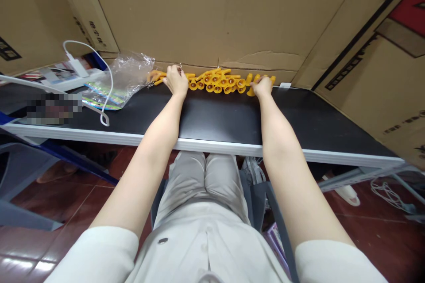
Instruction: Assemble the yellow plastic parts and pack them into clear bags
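Observation:
Many small yellow trumpet-shaped pieces (215, 80) lie in a row at the back of the black table, most with their flared ends facing me. At the left part of the row, my left hand (175, 80) is closed, its fingers bent together. A bit of thin silvery chain shows at its fingertips; whatever else it holds is hidden. My right hand (263, 86) is closed around a yellow trumpet-shaped piece (250, 92) at the right end, with others standing beside it. More yellow pieces with small chains (156, 77) lie left of my left hand.
Cardboard walls (215, 13) enclose the black table (219, 117) at the back and sides. A clear plastic bag (129, 77) and a white cable (111, 82) with its plug lie on the left. A white tag (285, 85) sits by the back wall. A grey chair (26, 185) stands lower left.

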### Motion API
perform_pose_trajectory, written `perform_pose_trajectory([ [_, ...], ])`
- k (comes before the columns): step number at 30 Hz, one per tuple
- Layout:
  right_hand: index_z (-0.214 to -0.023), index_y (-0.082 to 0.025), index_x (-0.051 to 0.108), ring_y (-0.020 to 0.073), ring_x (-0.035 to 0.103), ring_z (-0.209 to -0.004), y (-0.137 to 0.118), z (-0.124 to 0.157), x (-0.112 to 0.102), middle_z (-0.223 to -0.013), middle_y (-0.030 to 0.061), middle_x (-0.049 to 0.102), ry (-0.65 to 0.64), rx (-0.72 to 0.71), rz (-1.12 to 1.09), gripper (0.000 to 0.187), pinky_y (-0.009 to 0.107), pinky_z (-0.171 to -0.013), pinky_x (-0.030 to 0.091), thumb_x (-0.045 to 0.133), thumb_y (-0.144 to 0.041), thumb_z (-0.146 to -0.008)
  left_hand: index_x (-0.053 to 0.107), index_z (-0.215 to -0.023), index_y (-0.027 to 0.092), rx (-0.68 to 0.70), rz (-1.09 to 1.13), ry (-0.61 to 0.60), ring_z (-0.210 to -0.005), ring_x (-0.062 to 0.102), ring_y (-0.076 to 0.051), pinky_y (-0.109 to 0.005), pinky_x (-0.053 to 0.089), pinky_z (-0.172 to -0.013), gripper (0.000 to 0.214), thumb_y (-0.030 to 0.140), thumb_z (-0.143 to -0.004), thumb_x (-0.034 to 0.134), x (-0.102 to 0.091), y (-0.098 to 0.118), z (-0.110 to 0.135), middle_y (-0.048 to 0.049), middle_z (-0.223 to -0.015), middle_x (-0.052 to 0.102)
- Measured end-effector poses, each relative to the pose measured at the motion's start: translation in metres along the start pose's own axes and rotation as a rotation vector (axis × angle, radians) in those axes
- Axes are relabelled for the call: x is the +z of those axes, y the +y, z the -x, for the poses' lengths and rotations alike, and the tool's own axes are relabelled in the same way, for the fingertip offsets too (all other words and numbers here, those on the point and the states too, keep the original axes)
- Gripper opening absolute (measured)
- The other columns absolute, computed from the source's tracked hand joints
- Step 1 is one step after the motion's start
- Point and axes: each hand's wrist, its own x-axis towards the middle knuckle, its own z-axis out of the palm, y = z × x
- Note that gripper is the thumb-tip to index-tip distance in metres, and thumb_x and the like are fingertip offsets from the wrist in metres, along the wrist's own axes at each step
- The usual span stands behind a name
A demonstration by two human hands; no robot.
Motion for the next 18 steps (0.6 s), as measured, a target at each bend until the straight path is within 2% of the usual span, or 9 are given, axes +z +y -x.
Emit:
perform_pose_trajectory([
  [4, -0.129, -0.014, 0.071, 0.0287, 0.068, -0.129, 0.007, 0.013, 0.004, -0.138, 0.0254, 0.073, 0.052, -0.019, -0.025, 0.025, 0.039, -0.108, 0.05, 0.06, -0.022, -0.108, 0.073, -0.132, 0.027, -0.044, -0.01, -0.058, -0.141, 0.066, -0.035, -0.059, 0.042, -0.126, 0.038, 0.024, -0.104, 0.047, 0.003, -0.003, -0.001, -0.0137, -0.142, 0.074],
  [8, -0.139, -0.015, 0.069, 0.0258, 0.07, -0.129, 0.011, 0.018, 0.004, -0.139, 0.0206, 0.073, 0.016, -0.011, 0.044, 0.034, 0.036, -0.106, 0.052, 0.064, -0.025, -0.106, 0.076, -0.129, 0.028, -0.125, -0.104, -0.249, -0.142, 0.066, -0.037, -0.058, 0.036, -0.129, 0.034, 0.028, -0.097, 0.063, 0.006, -0.005, -0.001, -0.0152, -0.143, 0.076],
  [12, -0.14, -0.018, 0.07, 0.0315, 0.069, -0.137, 0.015, 0.02, 0.002, -0.141, 0.0181, 0.074, -0.057, 0.004, 0.187, 0.038, 0.046, -0.112, 0.054, 0.068, -0.028, -0.104, 0.077, -0.125, 0.021, -0.152, -0.189, -0.363, -0.144, 0.065, -0.037, -0.053, 0.039, -0.128, 0.032, 0.026, -0.095, 0.068, 0.008, -0.008, 0.0, -0.0215, -0.149, 0.071],
  [14, -0.138, -0.02, 0.073, 0.0358, 0.068, -0.14, 0.018, 0.018, 0.002, -0.141, 0.0184, 0.074, -0.083, 0.02, 0.21, 0.037, 0.052, -0.113, 0.054, 0.071, -0.032, -0.103, 0.077, -0.121, 0.021, -0.112, -0.188, -0.335, -0.143, 0.065, -0.037, -0.055, 0.039, -0.128, 0.027, 0.027, -0.098, 0.064, 0.009, -0.009, 0.001, -0.0209, -0.146, 0.072],
  [16, -0.14, -0.019, 0.073, 0.0377, 0.069, -0.138, 0.021, 0.014, 0.004, -0.14, 0.0203, 0.074, -0.074, 0.012, 0.216, 0.041, 0.052, -0.11, 0.056, 0.073, -0.036, -0.102, 0.076, -0.12, 0.025, -0.053, -0.15, -0.256, -0.143, 0.064, -0.038, -0.058, 0.041, -0.126, 0.026, 0.028, -0.1, 0.06, 0.009, -0.01, 0.001, -0.0195, -0.147, 0.071],
  [18, -0.14, -0.013, 0.072, 0.0379, 0.073, -0.129, 0.021, 0.009, 0.005, -0.132, 0.0251, 0.075, -0.006, -0.115, 0.228, 0.043, 0.049, -0.103, 0.059, 0.071, -0.036, -0.104, 0.076, -0.122, 0.028, -0.005, -0.096, -0.164, -0.144, 0.063, -0.039, -0.059, 0.044, -0.124, 0.027, 0.03, -0.101, 0.058, 0.009, -0.009, 0.001, -0.0184, -0.152, 0.066],
])
